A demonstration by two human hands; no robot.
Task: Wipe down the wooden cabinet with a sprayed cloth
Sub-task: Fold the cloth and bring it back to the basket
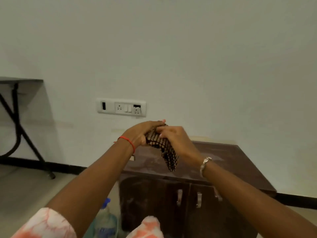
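A dark wooden cabinet [228, 162] with two doors and metal handles stands against the wall, its top smeared with pale marks. Above its left part both hands hold a brown-and-cream checked cloth [164, 152]. My left hand [142, 133] grips the cloth's upper left end. My right hand [173, 138] pinches it from the right, and the cloth's free end hangs down over the cabinet top. A clear spray bottle [105, 219] with a blue cap stands on the floor to the left of the cabinet, partly hidden by my left arm.
A white switch and socket panel [121, 108] sits on the wall behind my hands. A black folding table [17, 117] stands at the far left. Grey floor runs along the left. Patterned orange-white clothing [149, 227] shows at the bottom edge.
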